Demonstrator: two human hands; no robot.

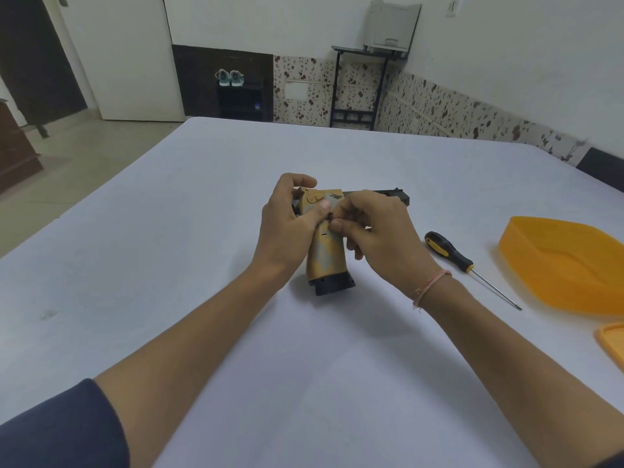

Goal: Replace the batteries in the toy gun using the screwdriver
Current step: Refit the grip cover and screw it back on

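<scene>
A tan and grey toy gun [327, 261] with a black barrel and a black base sits in the middle of the white table, grip pointing toward me. My left hand [287, 224] grips its rear, thumb pressed on the side of the grip. My right hand [381, 234] covers the middle of the gun, with thumb and forefinger pinching at the side panel. What they pinch is too small to tell. A black and yellow screwdriver [452, 253] lies on the table just right of my right wrist, untouched.
An orange plastic container [567, 265] stands at the right edge of the table [169, 265]. An orange lid [613, 346] lies in front of it. Past the table's far edge are a shoe rack and a black stand.
</scene>
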